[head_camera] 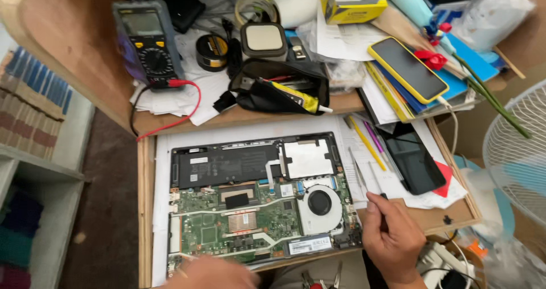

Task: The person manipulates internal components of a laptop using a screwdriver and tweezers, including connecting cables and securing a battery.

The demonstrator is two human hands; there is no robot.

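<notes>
Single head view, looking steeply down, close over desk [149, 152]

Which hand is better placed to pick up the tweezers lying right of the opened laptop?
Right. The right hand sits at the laptop's right edge, its fingertips just below the tweezers on the white paper. The left hand is at the laptop's near-left edge, across the board.

Open laptop [256, 198] fills the bench [145, 209] front, pens [369, 144] and dark tablet [412, 158] crowd its right, cluttered shelf behind, bare paper strip [161, 209] along its left
</notes>
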